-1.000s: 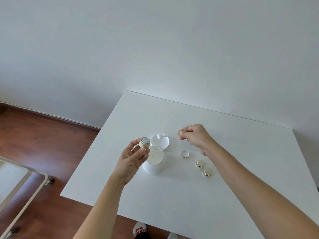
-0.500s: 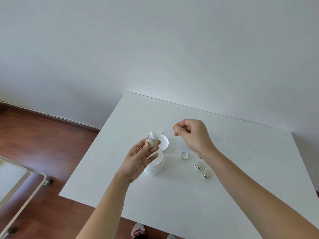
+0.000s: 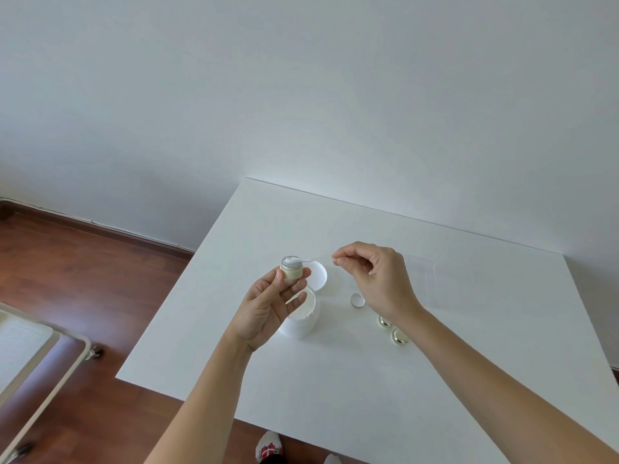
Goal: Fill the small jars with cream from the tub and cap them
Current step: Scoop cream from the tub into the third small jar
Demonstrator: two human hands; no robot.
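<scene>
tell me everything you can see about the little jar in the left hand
The small jar is a squat, cream-coloured pot with a silvery neck ring. It has no cap and stands upright, raised above the open cream tub. The left hand pinches its body between thumb and fingertips. White cream fills its mouth, where the tip of a thin clear spatula, pinched by the right hand, rests.

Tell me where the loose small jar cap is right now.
In the head view, the loose cap lies on the white table, right of the open tub, just under the right hand.
</scene>
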